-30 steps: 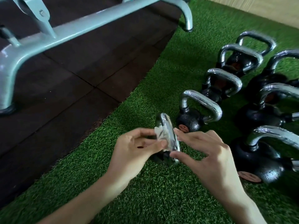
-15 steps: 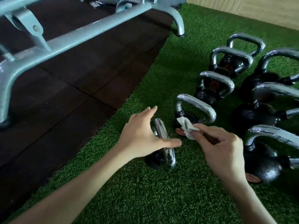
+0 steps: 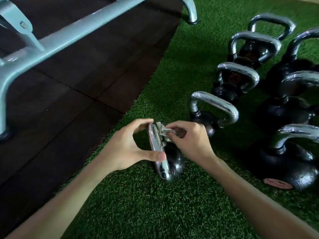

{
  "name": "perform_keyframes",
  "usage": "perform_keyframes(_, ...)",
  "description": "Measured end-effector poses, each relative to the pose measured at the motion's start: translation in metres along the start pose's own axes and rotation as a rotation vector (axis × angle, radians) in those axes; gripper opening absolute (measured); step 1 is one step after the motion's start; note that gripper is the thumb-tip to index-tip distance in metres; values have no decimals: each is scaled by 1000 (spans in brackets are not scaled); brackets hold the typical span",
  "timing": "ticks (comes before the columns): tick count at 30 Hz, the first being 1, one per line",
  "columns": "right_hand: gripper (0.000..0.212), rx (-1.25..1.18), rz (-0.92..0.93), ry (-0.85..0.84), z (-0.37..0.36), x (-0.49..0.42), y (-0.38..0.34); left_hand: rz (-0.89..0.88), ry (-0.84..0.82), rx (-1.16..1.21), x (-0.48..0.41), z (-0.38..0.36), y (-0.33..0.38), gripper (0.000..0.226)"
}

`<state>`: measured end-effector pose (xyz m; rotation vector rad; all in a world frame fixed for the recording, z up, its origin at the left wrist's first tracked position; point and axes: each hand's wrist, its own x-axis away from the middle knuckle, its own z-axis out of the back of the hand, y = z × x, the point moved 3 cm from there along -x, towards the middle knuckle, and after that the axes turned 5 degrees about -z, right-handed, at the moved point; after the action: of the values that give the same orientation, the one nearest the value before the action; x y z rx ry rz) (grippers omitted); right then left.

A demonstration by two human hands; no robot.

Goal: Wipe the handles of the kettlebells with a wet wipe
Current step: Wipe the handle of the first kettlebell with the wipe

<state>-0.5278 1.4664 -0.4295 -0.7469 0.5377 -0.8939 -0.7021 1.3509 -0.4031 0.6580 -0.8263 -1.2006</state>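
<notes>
A small black kettlebell [image 3: 174, 161] with a chrome handle [image 3: 158, 149] stands on the green turf in the middle of the view. My left hand [image 3: 127, 149] holds that handle, thumb on its near part and fingertips at its far top. My right hand [image 3: 188, 140] pinches a crumpled white wet wipe [image 3: 164, 131] and presses it against the upper right side of the handle. Several more black kettlebells with chrome handles [image 3: 214, 104] stand in two rows to the right.
A grey metal rack frame [image 3: 57, 38] runs across the upper left over dark rubber floor tiles [image 3: 69, 94]; one of its feet [image 3: 191, 16] stands at the turf's edge. Green turf [image 3: 155, 204] stretches toward me. A large kettlebell [image 3: 284, 163] sits close on the right.
My right hand has brought the wipe from beside the neighbouring kettlebell back onto the small kettlebell's handle. My left hand has shifted to hold the handle at thumb and fingertips.
</notes>
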Motion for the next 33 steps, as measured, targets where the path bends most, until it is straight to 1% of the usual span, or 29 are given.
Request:
perform_keyframes(2, 24, -16, 72, -6, -10, -1, -2, -2, 6, 38, -1, 6, -7, 114)
perform_keyframes(4, 36, 14, 163, -44, -16, -1, -1, 6, 0, 59, -3, 13, -13, 115)
perform_keyframes(6, 47, 133, 245, -147, -20, -1, 2, 10, -10, 77, -4, 18, -17, 120)
perform_keyframes(8, 54, 300, 299, -239, -24, -4, 7, 6, -22, 108, -4, 22, -20, 124)
perform_keyframes(10, 52, 349, 336, -240, -27, -11, 12, 8, -29, 121, -4, 24, -24, 126)
perform_keyframes(13, 41, 248, 355, -204, -31, -19, 14, 0, -38, 114, -5, 26, -28, 128)
perform_keyframes(15, 33, 134, 328, -214, -30, -24, 12, -3, -32, 118, -3, 26, -30, 128)
perform_keyframes(17, 28, 36, 261, -208, -28, -30, 6, -8, -24, 112, -1, 25, -29, 129)
perform_keyframes(19, 26, -36, 239, -164, -29, -35, -4, -18, -26, 101, -1, 24, -29, 131)
perform_keyframes(22, 25, -92, 254, -80, -35, -31, -15, -29, -25, 86, 3, 24, -30, 130)
perform_keyframes(24, 24, -63, 191, -56, -37, -25, -8, -28, -23, 86, 5, 25, -32, 132)
perform_keyframes(26, 23, -61, 112, -88, -39, -22, -1, -21, -17, 94, 7, 26, -33, 133)
perform_keyframes(28, 22, -113, 58, -103, -39, -20, -5, -21, -14, 102, 7, 26, -33, 134)
perform_keyframes(31, 19, -224, 18, -22, -37, -18, -19, -32, -5, 95, 7, 22, -31, 134)
perform_keyframes(33, 19, -331, -16, -24, -35, -9, -23, -40, 1, 90, 6, 20, -30, 133)
